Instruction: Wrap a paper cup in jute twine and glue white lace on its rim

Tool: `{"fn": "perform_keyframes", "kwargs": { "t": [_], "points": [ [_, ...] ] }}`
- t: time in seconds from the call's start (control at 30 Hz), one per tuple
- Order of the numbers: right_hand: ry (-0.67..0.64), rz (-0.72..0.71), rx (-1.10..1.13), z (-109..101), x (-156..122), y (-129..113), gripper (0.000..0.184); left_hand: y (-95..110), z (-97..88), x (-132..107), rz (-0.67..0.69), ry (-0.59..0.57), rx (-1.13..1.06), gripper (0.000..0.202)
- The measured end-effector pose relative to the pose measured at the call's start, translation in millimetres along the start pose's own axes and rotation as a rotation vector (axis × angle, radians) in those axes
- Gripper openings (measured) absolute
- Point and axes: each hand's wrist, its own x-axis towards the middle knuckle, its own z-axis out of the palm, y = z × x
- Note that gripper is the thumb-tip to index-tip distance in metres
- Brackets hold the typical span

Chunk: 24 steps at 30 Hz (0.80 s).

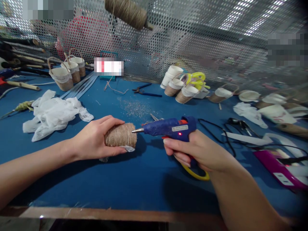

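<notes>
My left hand (102, 138) is wrapped round a twine-covered cup (121, 136) that lies on its side just over the blue table. A bit of white lace shows at the cup's lower edge. In my right hand (190, 149) is a blue hot glue gun (166, 127), its red light on. The metal nozzle points left and reaches the cup's right end; whether it touches the twine I cannot tell. Scissors with a yellow handle (196, 173) lie partly hidden under the glue gun and my right hand. No glue is visible.
White lace fabric (54, 114) lies crumpled on the left. Finished twine cups (64, 80) stand behind it, and more cups (184, 94) are at the back right. Blue pliers (148, 91) lie near the mesh panel. A black cord and a purple power strip (280, 170) are on the right.
</notes>
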Motion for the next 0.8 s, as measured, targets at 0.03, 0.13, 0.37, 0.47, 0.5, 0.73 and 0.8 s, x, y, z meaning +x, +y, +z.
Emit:
{"fn": "perform_keyframes", "kwargs": {
  "t": [0.03,0.13,0.37,0.47,0.5,0.73,0.8],
  "points": [
    [0.001,-0.004,0.004,0.2,0.2,0.1,0.027,-0.2,0.1,-0.2,0.017,0.01,0.016,0.058],
    [0.005,-0.012,-0.002,0.8,0.3,-0.5,0.03,0.0,0.7,-1.4,0.075,0.015,0.065,0.057],
    [-0.018,-0.022,-0.034,-1.1,-0.9,0.0,0.029,-2.6,3.1,-2.3,0.107,0.084,0.104,0.055],
    [-0.062,-0.021,-0.065,-1.3,-1.5,0.2,0.028,-5.1,3.9,-1.4,0.107,0.13,0.089,0.054],
    [-0.062,-0.021,-0.065,-1.1,-1.6,0.1,0.029,-5.5,4.0,-1.3,0.11,0.133,0.087,0.054],
    [0.041,-0.038,-0.017,0.3,-1.2,-1.9,0.03,-2.3,3.6,-3.1,0.212,0.107,0.118,0.056],
    [0.035,-0.035,-0.019,-0.1,-1.7,-2.7,0.031,-2.4,3.4,-3.6,0.235,0.1,0.131,0.056]
  ]
}}
